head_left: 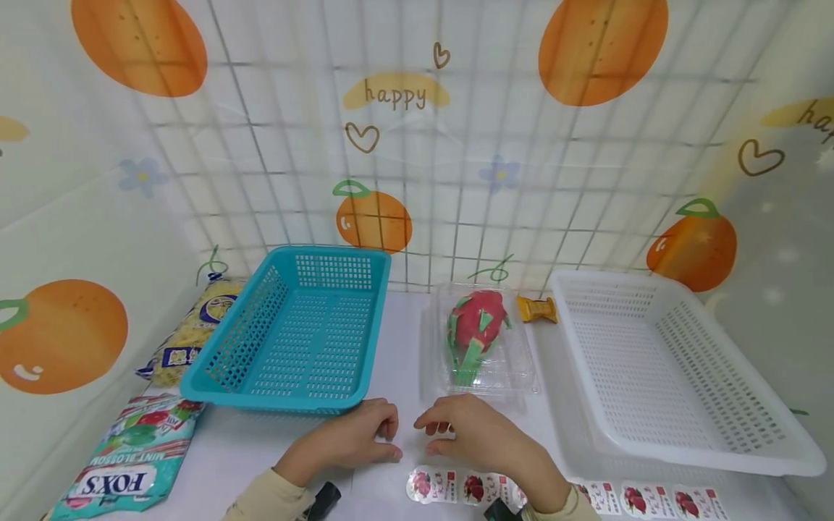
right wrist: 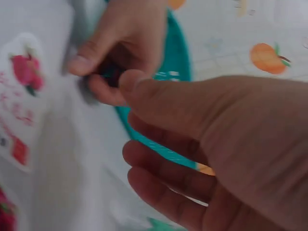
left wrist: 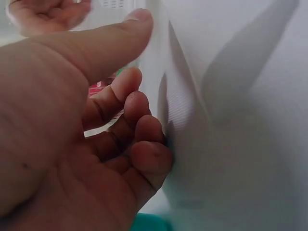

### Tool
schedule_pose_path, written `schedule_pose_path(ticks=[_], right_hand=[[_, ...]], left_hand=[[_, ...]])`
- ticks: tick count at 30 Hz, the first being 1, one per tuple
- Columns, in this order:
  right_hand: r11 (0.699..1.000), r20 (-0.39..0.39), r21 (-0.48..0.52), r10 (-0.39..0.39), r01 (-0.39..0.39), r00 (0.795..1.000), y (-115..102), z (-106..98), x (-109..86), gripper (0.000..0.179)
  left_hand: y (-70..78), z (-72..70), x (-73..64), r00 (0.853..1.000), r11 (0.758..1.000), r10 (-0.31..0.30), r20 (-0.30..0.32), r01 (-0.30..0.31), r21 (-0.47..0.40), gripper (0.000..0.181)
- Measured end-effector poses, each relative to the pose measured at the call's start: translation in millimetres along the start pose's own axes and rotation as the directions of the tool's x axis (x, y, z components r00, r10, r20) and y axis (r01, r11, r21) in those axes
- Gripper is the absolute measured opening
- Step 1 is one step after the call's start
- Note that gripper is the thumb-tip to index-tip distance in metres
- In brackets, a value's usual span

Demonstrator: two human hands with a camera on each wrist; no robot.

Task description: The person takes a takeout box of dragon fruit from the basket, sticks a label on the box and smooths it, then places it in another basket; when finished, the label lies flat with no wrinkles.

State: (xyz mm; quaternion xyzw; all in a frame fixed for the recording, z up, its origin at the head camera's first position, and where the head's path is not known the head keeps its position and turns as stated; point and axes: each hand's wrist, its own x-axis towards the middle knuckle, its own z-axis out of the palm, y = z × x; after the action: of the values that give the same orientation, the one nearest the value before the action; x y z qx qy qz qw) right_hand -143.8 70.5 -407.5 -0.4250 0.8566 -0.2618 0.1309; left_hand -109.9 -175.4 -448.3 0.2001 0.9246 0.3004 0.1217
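Note:
Both hands hover over the white tabletop, apart from each other, with loosely bent fingers and nothing held. The left hand (head_left: 358, 436) is just in front of the teal basket (head_left: 306, 400). To its right, the right hand (head_left: 478, 434) is in front of a clear plastic box (head_left: 521, 362) with a red and green dragon fruit (head_left: 481, 322) inside. Below the right hand lies a strip of dragon fruit stickers (head_left: 433, 485), partly covered by the right forearm. In the right wrist view the thumb and fingers of the right hand (right wrist: 192, 125) stand apart, with the left hand beyond.
A white basket (head_left: 651, 449) stands at the right. Beside the clear box lies a small orange-yellow wrapped packet (head_left: 537, 309). On the left are a yellow bag (head_left: 185, 344) and a teal FOX'S bag (head_left: 130, 456). A wire grid behind printed cloth (head_left: 430, 159) closes the back.

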Motion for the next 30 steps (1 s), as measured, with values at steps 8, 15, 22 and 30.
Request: schedule_pose_path(ticks=[8,15,22,30], right_hand=[[0.997,0.105,-0.023,0.069,-0.067,0.992,1,24,6.9,0.023],[0.991,0.143,-0.096,0.106,-0.092,0.984,0,34,10.1,0.024],[0.990,0.144,-0.119,0.099,-0.082,0.985,-1,34,9.6,0.017],[0.992,0.141,-0.123,0.033,-0.016,0.989,1,33,9.4,0.012]], left_hand=[[-3.8,3.8,3.2,1.000,0.999,0.005,0.017,-0.006,0.042,0.030],[-2.5,2.4,2.7,0.999,0.999,-0.024,0.023,0.023,0.030,0.030],[-2.0,2.1,0.9,1.000,1.000,-0.003,0.009,0.003,0.018,0.032],[-1.8,2.2,1.8,1.000,1.000,0.011,-0.010,-0.011,0.024,0.032]])
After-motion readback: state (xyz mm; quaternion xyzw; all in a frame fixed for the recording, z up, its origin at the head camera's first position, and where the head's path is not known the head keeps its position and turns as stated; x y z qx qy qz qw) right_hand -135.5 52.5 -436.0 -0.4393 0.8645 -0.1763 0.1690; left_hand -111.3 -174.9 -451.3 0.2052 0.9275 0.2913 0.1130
